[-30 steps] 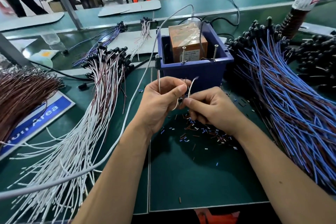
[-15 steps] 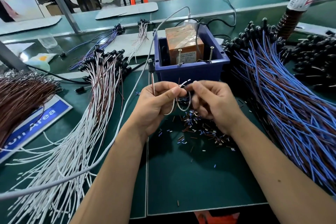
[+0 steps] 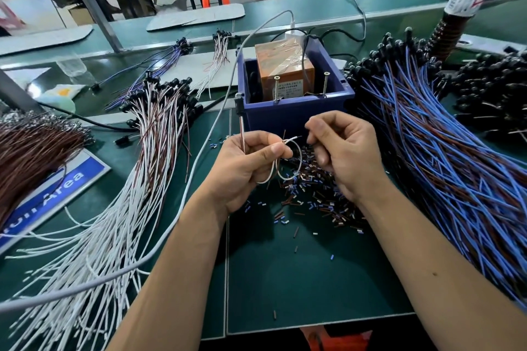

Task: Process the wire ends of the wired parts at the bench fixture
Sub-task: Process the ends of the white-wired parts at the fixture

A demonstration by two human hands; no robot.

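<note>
The left hand (image 3: 248,162) pinches a thin white-and-brown wire pair (image 3: 288,164) between thumb and forefinger, its slack curled into two small loops below the fingers and its bared tips poking out to the right, toward the other hand. The part's small black head stands upright above the left knuckles, just beside the corner of the blue plastic box fixture (image 3: 296,117). The right hand (image 3: 339,151) has its fingers curled; whether a scrap sits between them I cannot tell, but it has no hold on the wire.

That is the change. Half a second ago the right fingertips met the left at the wire tips; now they have drawn clear to the right and the ends stand free. A second ago both hands were closed together on the wire, right in front of the box. I judge the ends of this piece stripped or twisted and ready to go up to the two upright screws (image 3: 325,85) in the box.

Beneath the hands lies a scatter of cut insulation bits (image 3: 310,196) on the green mat. White-wired parts (image 3: 119,208) fan out at left, blue-and-brown ones (image 3: 445,157) at right.
</note>
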